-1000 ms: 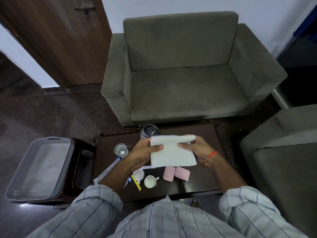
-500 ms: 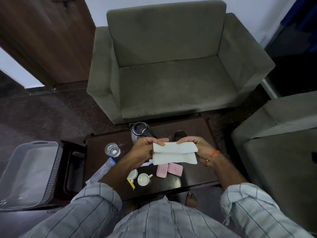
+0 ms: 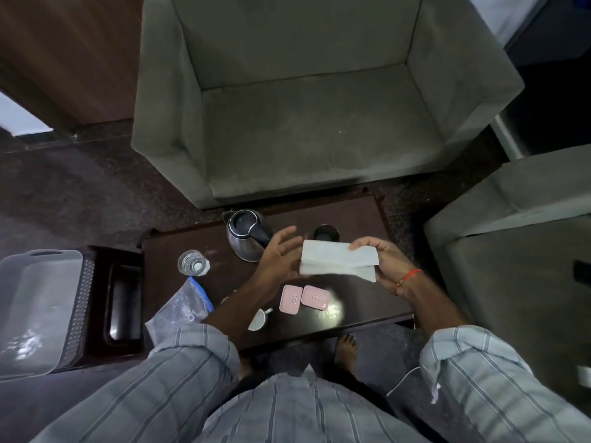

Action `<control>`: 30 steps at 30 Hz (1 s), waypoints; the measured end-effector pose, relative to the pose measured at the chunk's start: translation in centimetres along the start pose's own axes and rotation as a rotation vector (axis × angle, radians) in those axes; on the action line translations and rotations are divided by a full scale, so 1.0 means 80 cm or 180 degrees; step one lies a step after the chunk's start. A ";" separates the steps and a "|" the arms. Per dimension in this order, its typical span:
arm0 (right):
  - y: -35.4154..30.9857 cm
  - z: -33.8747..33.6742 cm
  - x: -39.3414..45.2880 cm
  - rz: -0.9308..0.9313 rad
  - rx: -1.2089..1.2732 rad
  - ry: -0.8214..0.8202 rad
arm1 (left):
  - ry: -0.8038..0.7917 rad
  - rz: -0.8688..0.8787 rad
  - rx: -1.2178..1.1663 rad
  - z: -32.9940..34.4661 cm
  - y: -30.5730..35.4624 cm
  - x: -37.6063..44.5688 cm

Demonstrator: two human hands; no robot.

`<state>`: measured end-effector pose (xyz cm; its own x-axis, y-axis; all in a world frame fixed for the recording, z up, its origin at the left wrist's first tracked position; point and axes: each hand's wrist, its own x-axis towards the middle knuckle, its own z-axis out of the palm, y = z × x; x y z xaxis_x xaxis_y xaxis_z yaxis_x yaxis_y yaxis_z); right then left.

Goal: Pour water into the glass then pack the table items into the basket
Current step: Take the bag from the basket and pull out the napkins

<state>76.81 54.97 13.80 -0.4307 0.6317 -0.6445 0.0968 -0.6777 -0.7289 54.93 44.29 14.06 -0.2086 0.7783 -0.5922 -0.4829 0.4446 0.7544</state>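
Observation:
A folded white napkin (image 3: 335, 259) hangs above the dark table (image 3: 358, 219), pinched at its right end by my right hand (image 3: 380, 260). My left hand (image 3: 281, 254) is at the napkin's left edge with fingers spread, touching it at the lower corner. On the table stand a steel kettle (image 3: 246, 233), a glass with water (image 3: 193, 263), a dark cup (image 3: 325, 233), two pink boxes (image 3: 303, 298), a white cup (image 3: 258, 319) partly hidden by my left arm, and a zip bag (image 3: 184, 310). The grey basket (image 3: 81, 302) sits at far left.
A dark side stand (image 3: 123, 302) holds the basket left of the table. A grey sofa (image 3: 303, 123) is beyond the table, and another grey seat (image 3: 511, 251) stands to the right. My bare foot (image 3: 345, 350) is under the table's near edge.
The napkin has been folded from a wide sheet into a narrow strip. My left hand has loosened its pinch and spread its fingers. The view tilted downward.

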 end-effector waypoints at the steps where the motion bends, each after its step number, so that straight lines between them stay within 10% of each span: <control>1: 0.000 -0.002 0.012 -0.0027 -0.0030 0.0264 | 0.0188 -0.0089 -0.0057 0.002 -0.001 0.003; 16: 0.047 -0.016 0.202 0.0435 -0.1016 0.1606 | 0.0563 -0.0567 0.0529 -0.014 -0.077 0.049; 30: 0.048 0.001 0.264 0.0251 -0.3179 0.1046 | 0.0492 -0.0499 0.0547 -0.021 -0.062 0.080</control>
<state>68.00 65.71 -2.59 -0.1412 0.7715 -0.6204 0.8735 -0.1979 -0.4448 54.53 46.31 6.04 -0.2764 0.6230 -0.7318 -0.3709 0.6333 0.6792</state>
